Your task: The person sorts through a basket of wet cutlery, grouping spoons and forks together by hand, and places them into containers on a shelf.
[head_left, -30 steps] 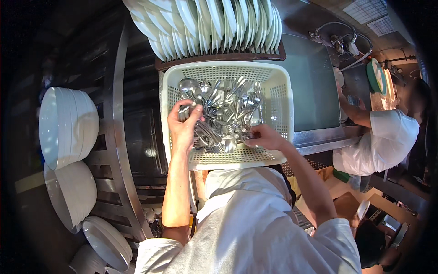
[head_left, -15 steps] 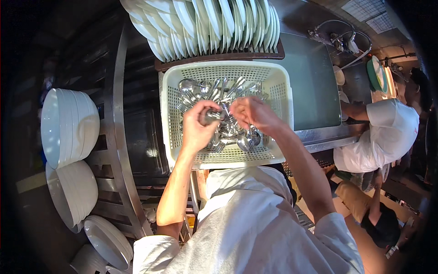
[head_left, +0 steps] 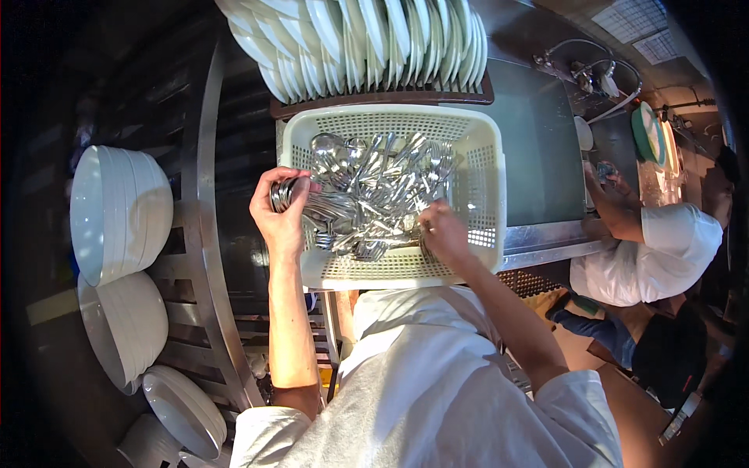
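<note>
A pale plastic basket (head_left: 488,261) with perforated walls holds a jumble of metal cutlery (head_left: 382,175), spoons and forks among it. At the basket's left rim, my left hand (head_left: 279,222) is closed around a bunch of spoons (head_left: 285,195). Their bowls nest together in the fingers and their handles point right, over the pile. My right hand (head_left: 448,238) is low over the cutlery on the right side, slightly blurred. Its fingers are curled inward among the pieces, and what lies between them is too small to make out.
Behind the basket stands a rack of upright white plates (head_left: 367,47). A water-filled sink (head_left: 538,148) adjoins on the right, with a co-worker in a white shirt (head_left: 647,253) beyond. Stacked white bowls (head_left: 125,214) sit on a metal shelf (head_left: 211,257) at the left.
My left hand has moved left from over the pile to the basket's rim, the spoons still in it. My right hand has come down and nearer me, away from the left.
</note>
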Available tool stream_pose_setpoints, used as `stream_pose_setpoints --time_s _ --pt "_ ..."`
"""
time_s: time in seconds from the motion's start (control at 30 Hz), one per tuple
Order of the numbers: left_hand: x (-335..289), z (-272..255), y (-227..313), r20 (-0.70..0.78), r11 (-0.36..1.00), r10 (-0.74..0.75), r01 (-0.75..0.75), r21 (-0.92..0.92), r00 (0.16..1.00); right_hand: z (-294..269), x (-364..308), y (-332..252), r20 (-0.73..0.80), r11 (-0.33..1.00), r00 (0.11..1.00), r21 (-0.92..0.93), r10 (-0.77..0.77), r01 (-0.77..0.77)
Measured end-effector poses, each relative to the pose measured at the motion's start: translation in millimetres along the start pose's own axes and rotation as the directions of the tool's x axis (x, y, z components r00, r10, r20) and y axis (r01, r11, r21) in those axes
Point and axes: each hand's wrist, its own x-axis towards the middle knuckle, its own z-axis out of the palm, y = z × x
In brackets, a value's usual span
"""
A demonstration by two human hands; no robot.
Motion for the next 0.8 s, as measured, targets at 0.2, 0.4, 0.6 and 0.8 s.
stream_pose_setpoints --time_s 0.2,0.4,0.6,0.8 --pt "2 -1 1 -0.031 0.980 -0.124 0.117 -0.162 0.992 -118 36 -26 0.163 0.978 0.967 -0.026 -0.198 0.205" --pt "-5 8 -10 0.107 0.997 -0.077 0.077 0.005 0.991 -164 76 -140 0.404 0.939 0.869 -0.062 -0.287 0.339" --pt "-12 17 3 0.137 0.992 -0.124 0.121 0.030 0.983 -99 99 -167 0.212 0.753 0.852 0.597 -0.479 0.275" --pt "-18 -39 9 -0.122 0.985 -0.160 0.150 -0.085 0.980 -41 89 -141 0.412 0.760 0.886 0.640 -0.210 -0.117"
